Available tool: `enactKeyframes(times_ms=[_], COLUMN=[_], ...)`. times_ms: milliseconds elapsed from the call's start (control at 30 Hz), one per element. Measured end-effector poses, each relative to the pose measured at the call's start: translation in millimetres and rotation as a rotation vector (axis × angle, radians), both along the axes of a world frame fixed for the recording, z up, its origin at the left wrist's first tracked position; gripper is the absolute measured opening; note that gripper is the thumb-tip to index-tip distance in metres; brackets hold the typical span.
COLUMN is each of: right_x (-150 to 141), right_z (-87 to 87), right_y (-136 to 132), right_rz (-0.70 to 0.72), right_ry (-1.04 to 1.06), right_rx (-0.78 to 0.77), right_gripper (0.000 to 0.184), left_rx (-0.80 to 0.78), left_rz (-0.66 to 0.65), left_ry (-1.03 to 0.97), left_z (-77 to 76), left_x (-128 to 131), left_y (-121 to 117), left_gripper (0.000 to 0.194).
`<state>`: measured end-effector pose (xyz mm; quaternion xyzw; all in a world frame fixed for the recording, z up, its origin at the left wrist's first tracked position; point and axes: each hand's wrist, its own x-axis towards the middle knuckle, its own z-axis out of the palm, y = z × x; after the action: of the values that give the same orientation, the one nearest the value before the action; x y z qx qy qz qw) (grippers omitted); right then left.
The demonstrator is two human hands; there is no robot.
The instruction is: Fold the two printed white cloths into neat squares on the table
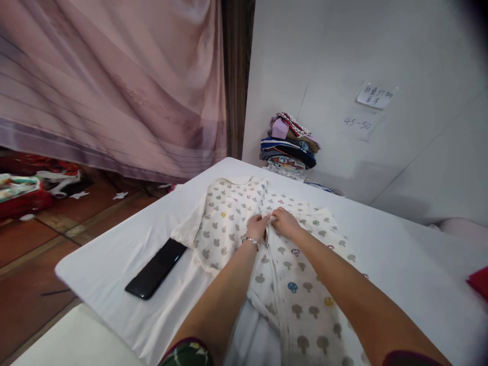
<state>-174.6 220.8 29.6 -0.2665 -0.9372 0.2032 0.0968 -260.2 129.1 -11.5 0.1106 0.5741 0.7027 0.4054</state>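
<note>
Spread over the white table [385, 259] is a white baby garment [219, 223] printed with grey, blue, red and yellow mushrooms. My left hand [257, 227] and my right hand [284, 221] meet at its front opening, fingers pinched on the edge of the cloth. Below them the front edge runs down towards me, and the lower part lies parted there. A bracelet [251, 242] circles my left wrist. Whether a fastener sits between my fingertips is too small to tell.
A black phone [156, 269] lies left of the garment, touching its sleeve. Folded clothes [290, 145] are stacked behind the table by the white wall, which bears handwritten paper signs [358, 123]. A pink curtain [152, 86] hangs at left; a red basket [23, 201] stands on the tiled floor.
</note>
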Motion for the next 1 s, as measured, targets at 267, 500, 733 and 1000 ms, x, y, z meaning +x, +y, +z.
enactKeyframes(times_ms=[267,500,733,1000], right_x=[33,22,16,19], right_z=[20.5,27.0,16.8,26.7], right_y=[4,10,15,18], right_rz=[0.150,0.181,0.069,0.139], right_ry=[0.220,0.365,0.378,0.259], right_rx=[-0.172,-0.220,-0.380,-0.519], right_gripper=[0.011,0.017,0.018,0.044], left_rx=[0.009,0.113,0.171,0.195], left_rz=[0.030,-0.063,-0.118,-0.182], left_ry=[0.179,0.174,0.187,0.305], left_z=[5.9,17.8,16.9,22.2], left_x=[3,13,14,16], left_y=[-3,-10,-9,-13], left_gripper=[0.010,0.015,0.020,0.017])
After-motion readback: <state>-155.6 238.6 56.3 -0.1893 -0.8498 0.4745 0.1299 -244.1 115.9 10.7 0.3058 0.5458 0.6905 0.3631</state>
